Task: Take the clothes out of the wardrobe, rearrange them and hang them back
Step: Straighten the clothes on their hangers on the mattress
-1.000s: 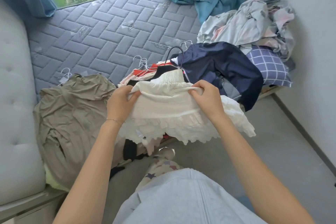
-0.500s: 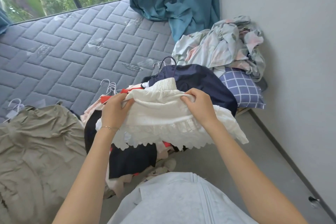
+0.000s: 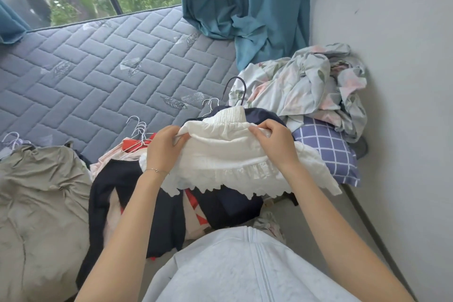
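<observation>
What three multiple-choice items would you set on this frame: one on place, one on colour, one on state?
1. Where does the checked pillow lie relative to the white garment?
A. To its right, by the wall
B. To its left, on the floor
C. On top of it

2. What colour is the curtain?
A. Red
B. Teal
C. Yellow

3. How is the white garment held?
A. The left hand and the right hand both grip its upper edge
B. Only one hand grips it
C. Neither hand touches it

Key:
1 A: the pillow shows past the garment's right end, next to the wall.
2 B: the hanging fabric is plainly teal.
3 A: the fingers of both hands curl over the garment's top edge.
</observation>
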Demonstrator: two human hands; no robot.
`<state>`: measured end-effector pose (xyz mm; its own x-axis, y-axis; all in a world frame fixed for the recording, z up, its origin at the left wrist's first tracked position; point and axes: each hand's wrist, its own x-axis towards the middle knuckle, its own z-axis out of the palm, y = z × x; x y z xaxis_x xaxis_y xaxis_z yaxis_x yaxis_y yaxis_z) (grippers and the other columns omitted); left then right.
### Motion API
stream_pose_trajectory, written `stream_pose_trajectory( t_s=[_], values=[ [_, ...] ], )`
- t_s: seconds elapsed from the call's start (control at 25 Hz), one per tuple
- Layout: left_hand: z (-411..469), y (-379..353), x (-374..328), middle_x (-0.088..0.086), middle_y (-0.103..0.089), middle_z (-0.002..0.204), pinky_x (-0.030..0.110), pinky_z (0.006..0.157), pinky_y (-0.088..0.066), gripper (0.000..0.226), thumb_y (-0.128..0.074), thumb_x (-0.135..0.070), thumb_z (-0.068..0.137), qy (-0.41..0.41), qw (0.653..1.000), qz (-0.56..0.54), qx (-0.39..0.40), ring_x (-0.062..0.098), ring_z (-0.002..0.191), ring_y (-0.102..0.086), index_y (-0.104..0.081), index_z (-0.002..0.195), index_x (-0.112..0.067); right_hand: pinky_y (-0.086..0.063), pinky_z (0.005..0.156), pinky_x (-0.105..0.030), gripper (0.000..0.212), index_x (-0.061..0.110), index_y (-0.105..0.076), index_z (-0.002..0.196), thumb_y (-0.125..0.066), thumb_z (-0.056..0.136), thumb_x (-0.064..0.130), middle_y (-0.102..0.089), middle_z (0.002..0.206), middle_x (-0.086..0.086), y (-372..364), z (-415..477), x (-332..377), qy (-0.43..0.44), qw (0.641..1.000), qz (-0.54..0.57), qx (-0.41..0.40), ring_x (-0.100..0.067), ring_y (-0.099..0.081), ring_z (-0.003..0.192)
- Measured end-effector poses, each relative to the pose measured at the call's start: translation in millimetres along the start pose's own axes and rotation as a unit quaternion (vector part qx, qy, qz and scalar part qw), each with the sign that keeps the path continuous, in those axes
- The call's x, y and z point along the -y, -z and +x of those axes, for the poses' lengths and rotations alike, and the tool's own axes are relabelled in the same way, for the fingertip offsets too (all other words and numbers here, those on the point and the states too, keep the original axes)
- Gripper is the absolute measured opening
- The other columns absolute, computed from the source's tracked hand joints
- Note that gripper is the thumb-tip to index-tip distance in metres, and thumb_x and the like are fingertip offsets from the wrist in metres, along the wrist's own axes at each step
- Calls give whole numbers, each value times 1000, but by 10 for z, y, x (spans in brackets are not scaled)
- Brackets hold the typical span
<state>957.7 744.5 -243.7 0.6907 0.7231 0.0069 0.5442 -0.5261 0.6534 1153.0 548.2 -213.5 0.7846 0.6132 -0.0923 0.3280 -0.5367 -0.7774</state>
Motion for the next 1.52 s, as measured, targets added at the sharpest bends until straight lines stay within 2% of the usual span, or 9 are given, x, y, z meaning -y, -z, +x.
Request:
stream_pose_trajectory(
  t_s=[0.2,0.32,0.48,0.64,0.92,1.12,1.28,1.4,1.52],
  values=[
    [-27,-536,-470,1,-63,85,40,71,-46,20,-59,-28,93,83,995,-4,-58,22,81,-55,-67,91,-9,-43,67,-26,26,18,-63,83,-66,87,44,-63,79,13,441,579,-372,30,996,-25,78,-3,-56,76],
    [-112,-890,-794,0,-60,82,39,72,-47,22,-57,-32,94,140,987,0,-78,20,79,-54,-65,88,-11,-44,68,-28,25,20,-65,85,-66,86,45,-64,81,13,705,829,-624,48,991,-49,118,-8,-58,80],
    [-144,-1189,-1066,-5,-57,79,25,66,-36,20,-57,-34,94,182,978,10,-102,14,75,-52,-64,88,-16,-38,65,-25,23,23,-64,83,-66,85,47,-63,80,15,898,1095,-817,69,985,-62,146,-7,-58,80],
    [109,-1380,-1010,-5,-54,73,28,61,-38,21,-58,-32,94,203,974,-4,-102,14,69,-49,-59,79,-16,-35,66,-27,22,26,-61,80,-66,85,47,-63,82,12,815,1439,-911,79,983,-75,149,-9,-55,80],
    [1068,-2218,13,13,-57,77,39,66,-35,23,-58,-18,93,247,967,-10,-58,34,77,-53,-53,74,-6,-41,74,-32,24,15,-65,87,-67,86,39,-68,92,0,-399,2437,-1558,25,975,-97,196,-22,-60,93],
    [1665,-2965,1141,24,-60,83,48,71,-41,21,-60,-15,91,222,971,46,-77,37,84,-55,-57,77,1,-27,64,-25,26,18,-53,73,-67,87,34,-56,73,9,-1628,2950,-2318,-10,985,-41,170,-20,-57,83],
    [1749,-3322,1692,21,-60,84,47,74,-40,19,-58,-18,90,224,968,65,-95,37,85,-54,-54,78,-3,-45,78,-37,17,14,-63,86,-64,88,31,-68,93,-5,-2250,3142,-2712,18,981,-82,176,-26,-61,92],
    [1639,-3412,1758,13,-63,103,43,85,-43,20,-55,-24,93,233,969,20,-83,31,100,-56,-58,103,-7,-45,90,-40,21,11,-67,102,-60,88,26,-67,108,-8,-2319,3134,-2798,52,968,-158,187,-28,-58,106],
    [1416,-3218,1570,5,-58,130,40,99,-40,40,-57,-24,94,213,973,12,-89,24,120,-53,-52,132,-12,-38,97,-39,30,14,-64,118,-59,89,22,-62,122,-6,-2130,2921,-2598,101,954,-204,193,-27,-50,118]
  ],
)
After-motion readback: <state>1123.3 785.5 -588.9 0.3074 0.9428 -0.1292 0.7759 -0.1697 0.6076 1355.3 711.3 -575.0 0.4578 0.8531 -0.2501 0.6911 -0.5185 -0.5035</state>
